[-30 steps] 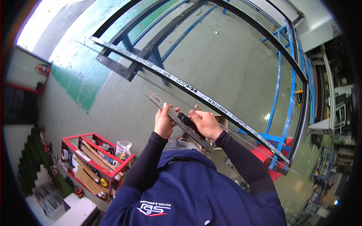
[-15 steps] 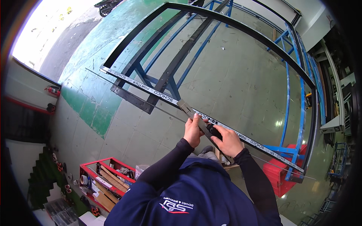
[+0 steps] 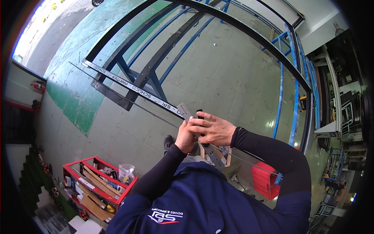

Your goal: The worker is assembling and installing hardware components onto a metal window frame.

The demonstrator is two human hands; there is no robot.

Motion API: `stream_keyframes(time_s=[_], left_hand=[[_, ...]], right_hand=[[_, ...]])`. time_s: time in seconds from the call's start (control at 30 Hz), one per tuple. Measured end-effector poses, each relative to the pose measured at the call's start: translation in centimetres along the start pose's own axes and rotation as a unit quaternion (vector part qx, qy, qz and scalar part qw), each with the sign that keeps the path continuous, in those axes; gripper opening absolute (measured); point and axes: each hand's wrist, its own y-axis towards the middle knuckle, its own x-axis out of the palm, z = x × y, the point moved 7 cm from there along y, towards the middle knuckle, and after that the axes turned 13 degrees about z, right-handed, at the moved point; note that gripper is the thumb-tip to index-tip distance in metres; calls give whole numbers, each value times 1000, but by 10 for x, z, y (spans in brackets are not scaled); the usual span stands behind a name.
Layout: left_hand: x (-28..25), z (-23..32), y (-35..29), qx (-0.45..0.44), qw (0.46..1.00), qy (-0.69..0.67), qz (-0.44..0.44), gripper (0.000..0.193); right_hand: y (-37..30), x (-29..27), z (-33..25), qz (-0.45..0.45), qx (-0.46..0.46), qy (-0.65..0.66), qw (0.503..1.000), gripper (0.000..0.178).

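A long grey metal strip (image 3: 215,158) with a squared far end lies slantwise through my hands, by the near side of a large black window or door frame (image 3: 138,90). My left hand (image 3: 184,137) is closed round the strip. My right hand (image 3: 215,131) reaches across from the right, its fingers bent over the strip and touching the left fingers. A black handle-like piece (image 3: 200,113) pokes out beyond the right fingers; most of it is hidden. A thin long rod (image 3: 156,116) runs along the frame's near side, passing behind my hands.
Blue and black trestles (image 3: 157,84) hold up the frame. To the lower left stands a red toolbox (image 3: 126,192) filled with tools and wood pieces. A red crate (image 3: 265,180) and a small wooden box (image 3: 225,156) are on the floor near me. Racks (image 3: 331,163) line the right side.
My view has shifted, so the frame sits farther left and higher. My right hand has swung over the strip toward my left hand, its forearm now lying more crosswise.
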Motion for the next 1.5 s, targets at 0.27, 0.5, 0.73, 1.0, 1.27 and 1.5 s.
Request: stream_keyframes(time_s=[0.27, 0.5, 0.73, 1.0, 1.27, 1.5], left_hand=[[14, -34, -1, 13, 998, -26, -51, 28], [13, -50, 5, 30, 998, -38, 41, 30], [17, -46, 1, 37, 997, -26, 57, 29], [10, -53, 5, 42, 996, -28, 72, 27], [16, -48, 5, 57, 991, -68, 103, 29], [19, -52, 9, 59, 990, -78, 101, 28]], right_hand=[[-29, -14, 10, 31, -31, 58, 997, 25], [-55, -20, 18, -23, -21, 25, 999, 32], [-56, -14, 24, -79, -68, 4, 995, 44], [-50, -19, 32, -68, -34, -11, 997, 55], [-69, -1, 45, -78, 179, 37, 980, 47], [-81, -2, 50, -134, 341, 116, 923, 49]])
